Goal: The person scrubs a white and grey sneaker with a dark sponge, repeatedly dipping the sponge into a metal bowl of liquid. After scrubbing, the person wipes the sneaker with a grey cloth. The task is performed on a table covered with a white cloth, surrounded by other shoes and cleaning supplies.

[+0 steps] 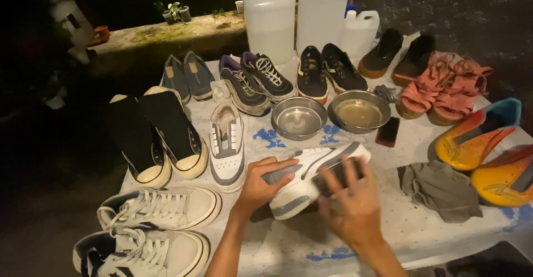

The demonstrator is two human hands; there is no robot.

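Note:
My left hand [261, 183] grips the toe end of a white and grey sneaker [311, 168] that lies on its side on the table. Over the shoe's sole edge, my right hand [351, 200] presses a dark brush [336, 178]; that hand is motion-blurred. The matching white and grey sneaker [227, 146] stands upright just left of my left hand.
Two metal bowls [298, 117] [361, 110] sit behind the shoe, one holding cloudy liquid. A grey cloth [441, 190] and a dark bar [387, 131] lie to the right. Several pairs of shoes ring the patterned tablecloth [411, 227]; plastic jugs [270, 16] stand at the back.

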